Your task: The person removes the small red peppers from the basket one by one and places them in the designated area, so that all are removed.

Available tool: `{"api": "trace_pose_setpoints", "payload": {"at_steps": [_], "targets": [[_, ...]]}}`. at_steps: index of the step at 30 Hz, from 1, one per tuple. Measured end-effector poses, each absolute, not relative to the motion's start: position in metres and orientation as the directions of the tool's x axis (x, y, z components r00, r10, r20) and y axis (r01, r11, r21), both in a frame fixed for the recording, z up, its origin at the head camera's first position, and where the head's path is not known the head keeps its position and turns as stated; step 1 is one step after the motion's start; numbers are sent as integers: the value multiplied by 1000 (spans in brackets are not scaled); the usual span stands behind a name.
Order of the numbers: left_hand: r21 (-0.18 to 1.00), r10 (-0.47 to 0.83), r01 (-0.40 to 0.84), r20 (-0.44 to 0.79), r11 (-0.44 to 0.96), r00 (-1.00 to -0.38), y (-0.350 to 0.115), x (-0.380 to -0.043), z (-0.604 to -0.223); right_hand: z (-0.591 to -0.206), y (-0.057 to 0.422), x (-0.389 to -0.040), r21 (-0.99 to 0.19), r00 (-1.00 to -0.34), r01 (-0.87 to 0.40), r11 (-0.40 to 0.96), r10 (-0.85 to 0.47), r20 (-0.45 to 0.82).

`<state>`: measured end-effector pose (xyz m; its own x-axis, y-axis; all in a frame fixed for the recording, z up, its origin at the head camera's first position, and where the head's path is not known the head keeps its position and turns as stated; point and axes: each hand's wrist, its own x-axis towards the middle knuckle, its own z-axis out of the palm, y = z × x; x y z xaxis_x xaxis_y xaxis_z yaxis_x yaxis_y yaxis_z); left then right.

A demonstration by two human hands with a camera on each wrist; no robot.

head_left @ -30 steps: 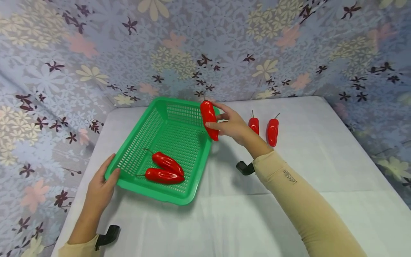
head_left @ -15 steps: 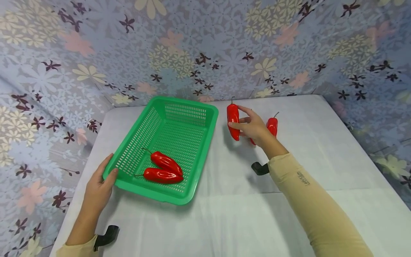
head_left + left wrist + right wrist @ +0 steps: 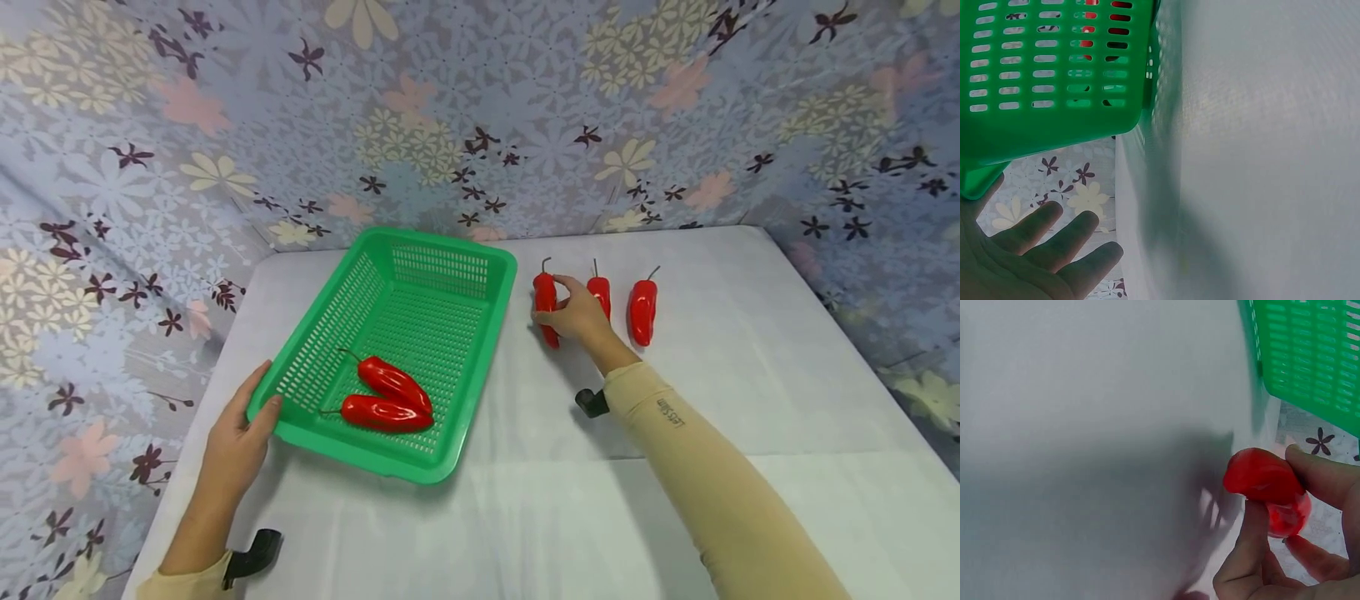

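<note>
A green plastic basket (image 3: 472, 383) with slotted sides stands at left of centre in the head view, and two red chili peppers (image 3: 384, 414) lie inside it. My left hand (image 3: 238, 433) grips its near-left corner, thumb over the rim; the left wrist view shows the other fingers spread below. Right of the basket, my right hand (image 3: 581, 315) pinches another red chili pepper (image 3: 1266, 478) between thumb and fingers, close over the table with its stem pointing away. Beside that hand is a second pepper (image 3: 600, 293), partly hidden by it, and further right a third (image 3: 642, 312).
A white cloth covers the table (image 3: 525, 517). Floral fabric (image 3: 480, 108) rises behind it and along the sides. Black camera mounts (image 3: 255, 556) stick out from both wrists at the beige sleeves (image 3: 705, 467).
My right hand has carried its pepper from above the basket's right rim rightward, then down toward the table beside the other two. The left hand and basket have stayed put.
</note>
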<state>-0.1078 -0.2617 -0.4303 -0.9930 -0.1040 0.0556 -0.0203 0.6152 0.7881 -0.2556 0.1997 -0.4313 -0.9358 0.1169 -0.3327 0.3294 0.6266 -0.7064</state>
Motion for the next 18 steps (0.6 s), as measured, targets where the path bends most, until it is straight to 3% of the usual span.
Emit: {"api": "trace_pose_setpoints", "payload": {"at_steps": [7, 11, 18], "targets": [[786, -103, -17, 59, 618, -993, -262, -106, -430, -434, 191, -253, -676, -947, 311, 668, 155, -282], [784, -107, -29, 47, 620, -993, -262, -104, -432, -431, 185, -247, -672, -967, 256, 695, 182, -180], [784, -107, -28, 49, 620, -993, -262, -107, -432, -418, 185, -244, -763, -976, 134, 632, 217, 8]]}}
